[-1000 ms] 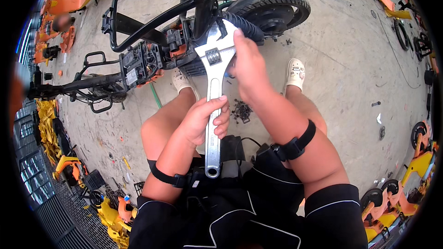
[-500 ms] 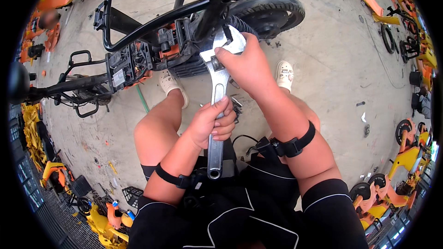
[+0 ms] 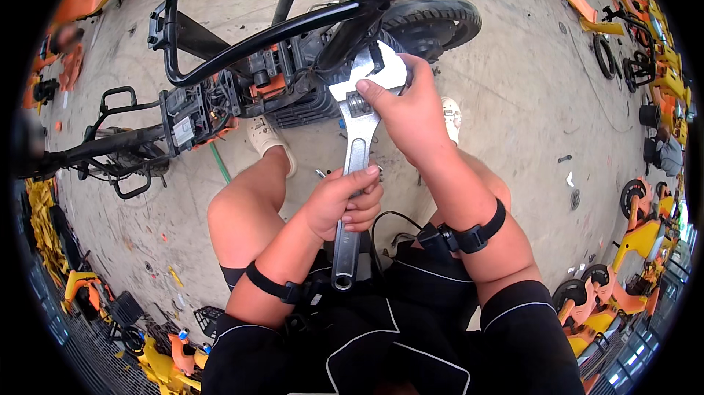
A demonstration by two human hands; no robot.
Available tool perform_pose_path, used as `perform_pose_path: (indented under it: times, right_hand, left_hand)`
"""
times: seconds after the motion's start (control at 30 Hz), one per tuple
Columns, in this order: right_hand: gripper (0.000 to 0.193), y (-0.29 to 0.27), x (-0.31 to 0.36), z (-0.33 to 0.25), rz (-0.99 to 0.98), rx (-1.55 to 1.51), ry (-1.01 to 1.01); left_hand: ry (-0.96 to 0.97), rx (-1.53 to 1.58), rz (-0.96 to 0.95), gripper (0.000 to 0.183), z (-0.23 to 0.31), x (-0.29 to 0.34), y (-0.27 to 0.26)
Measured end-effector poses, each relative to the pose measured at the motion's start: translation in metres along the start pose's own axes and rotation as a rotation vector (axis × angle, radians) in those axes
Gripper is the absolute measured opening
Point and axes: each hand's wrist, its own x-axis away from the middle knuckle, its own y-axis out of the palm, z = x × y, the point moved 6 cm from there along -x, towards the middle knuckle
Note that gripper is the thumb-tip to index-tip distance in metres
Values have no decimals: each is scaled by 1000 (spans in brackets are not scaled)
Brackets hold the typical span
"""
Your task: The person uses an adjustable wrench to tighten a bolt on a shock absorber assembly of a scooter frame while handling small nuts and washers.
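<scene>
Sitting over a dusty concrete floor (image 3: 513,124) ringed with orange and yellow parts, you clasp the adjustable wrench (image 3: 356,153) mid-handle in your left hand (image 3: 339,201), while your right hand (image 3: 407,105) covers its head (the jaw opening is hidden) against the black scooter frame (image 3: 279,28).

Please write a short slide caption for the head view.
Left hand grips adjustable wrench handle; right hand at its head.

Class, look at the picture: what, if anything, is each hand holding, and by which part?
Both hold one large adjustable wrench. The left hand grips its handle partway down; the right hand grips its head, at the jaw end.
</scene>
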Motion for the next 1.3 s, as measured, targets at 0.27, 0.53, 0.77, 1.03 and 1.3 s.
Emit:
perform_pose_path:
  times: [0.27,0.53,0.77,1.03,1.3]
  right_hand:
    - [89,6,2,-5,-29,289,-25]
    - [117,35,8,-32,28,693,41]
    - [122,52,18,-38,140,737,249]
    - [102,55,20,-36,231,762,317]
    - [89,51,21,-31,229,756,182]
  left_hand:
    - [-14,45,-3,33,-1,-3,1]
    - [8,20,50,30,-2,-2,2]
    - [62,-87,172,30,2,0,-1]
    - [133,-167,211,31,4,5,4]
    - [168,-201,241,26,3,5,9]
